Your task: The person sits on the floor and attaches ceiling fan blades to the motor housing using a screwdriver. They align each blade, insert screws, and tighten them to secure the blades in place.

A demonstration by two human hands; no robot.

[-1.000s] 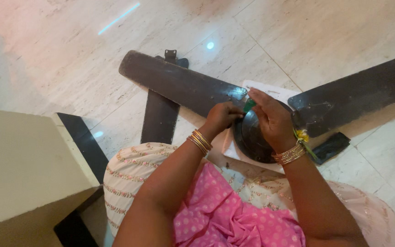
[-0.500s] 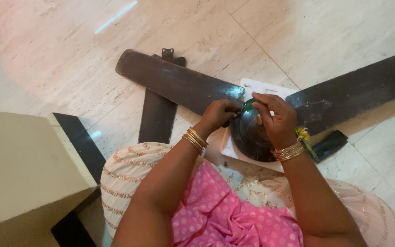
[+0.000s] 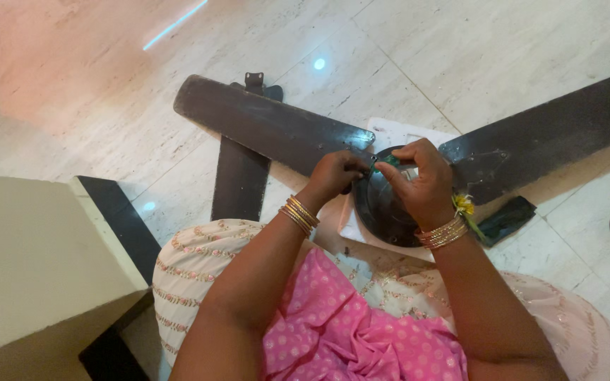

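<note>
On the floor [image 3: 460, 56], a ceiling fan lies dismantled: one dark blade [image 3: 270, 127] points to ten o'clock from the round motor hub [image 3: 383, 212]. The left hand [image 3: 333, 176] curls closed at the hub's rim, its contents hidden. The right hand [image 3: 418, 180] pinches a small green piece [image 3: 388, 162] at twelve o'clock. Steady pinching and a braced hub would likely serve best.

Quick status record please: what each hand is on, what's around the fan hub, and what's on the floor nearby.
left hand: fingers pinched at the rim of the fan hub
right hand: grip on a small green piece over the hub
blades: left blade and right blade lie flat on the floor
under hub: white sheet
loose: third dark blade, apart from the hub
floor: pale marble tiles
</note>
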